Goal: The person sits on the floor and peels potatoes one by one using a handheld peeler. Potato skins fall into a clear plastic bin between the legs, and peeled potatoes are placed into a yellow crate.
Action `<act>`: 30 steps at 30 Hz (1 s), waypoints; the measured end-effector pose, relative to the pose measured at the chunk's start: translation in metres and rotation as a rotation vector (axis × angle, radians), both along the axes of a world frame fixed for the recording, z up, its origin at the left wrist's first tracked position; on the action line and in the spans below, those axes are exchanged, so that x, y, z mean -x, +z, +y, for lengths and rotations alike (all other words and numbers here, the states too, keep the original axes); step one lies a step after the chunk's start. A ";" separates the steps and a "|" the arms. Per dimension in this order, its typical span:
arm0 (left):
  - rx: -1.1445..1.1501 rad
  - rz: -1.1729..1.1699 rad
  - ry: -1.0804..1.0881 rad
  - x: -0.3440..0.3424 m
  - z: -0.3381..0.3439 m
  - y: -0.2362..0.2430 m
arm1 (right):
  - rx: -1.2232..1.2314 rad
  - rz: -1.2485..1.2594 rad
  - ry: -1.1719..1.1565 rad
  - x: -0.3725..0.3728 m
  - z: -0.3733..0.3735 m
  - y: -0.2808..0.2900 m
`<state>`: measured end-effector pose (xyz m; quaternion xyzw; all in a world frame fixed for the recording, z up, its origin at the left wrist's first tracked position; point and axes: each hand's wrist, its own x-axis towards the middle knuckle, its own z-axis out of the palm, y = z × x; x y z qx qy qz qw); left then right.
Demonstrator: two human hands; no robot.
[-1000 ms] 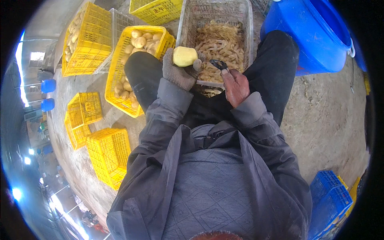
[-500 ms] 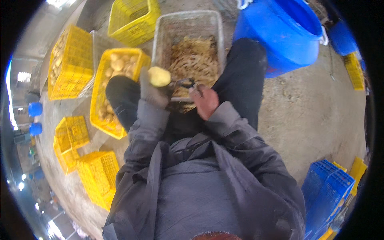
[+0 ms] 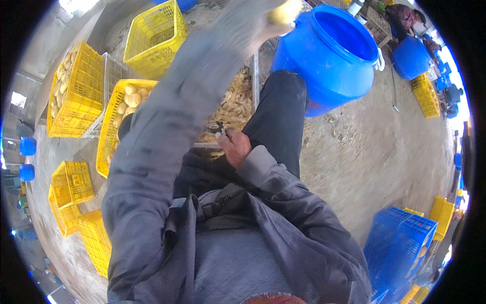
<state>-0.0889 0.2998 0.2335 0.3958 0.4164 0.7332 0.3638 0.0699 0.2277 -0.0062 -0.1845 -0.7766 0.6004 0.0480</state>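
My gloved left hand (image 3: 260, 30) is raised at the top edge of the view, blurred by motion, with a peeled pale yellow potato (image 3: 284, 11) in its fingers beside the open blue barrel (image 3: 321, 81). My sleeve crosses the grey plastic bin (image 3: 255, 81), hiding part of it and the peelings (image 3: 234, 104) inside. My bare right hand (image 3: 234, 145) grips a black peeler (image 3: 215, 127) low over that bin, between my knees. A yellow basket (image 3: 106, 121) of unpeeled potatoes lies left of my legs.
Yellow crates (image 3: 81, 93), one filled with potatoes, stand at upper left, others (image 3: 73, 187) at lower left. Blue crates (image 3: 392, 248) stand at lower right. Another blue barrel (image 3: 409, 55) and a person (image 3: 402, 20) are at upper right. A thin rod lies on the concrete floor (image 3: 364, 162).
My left hand has swung up and to the right with the potato, toward the blue barrel. My right hand stays over the bin with the peeler. The view has shifted.
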 end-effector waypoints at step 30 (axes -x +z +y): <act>0.611 -0.155 1.603 -0.067 -0.417 -0.210 | 0.361 -0.193 0.067 0.012 -0.015 0.003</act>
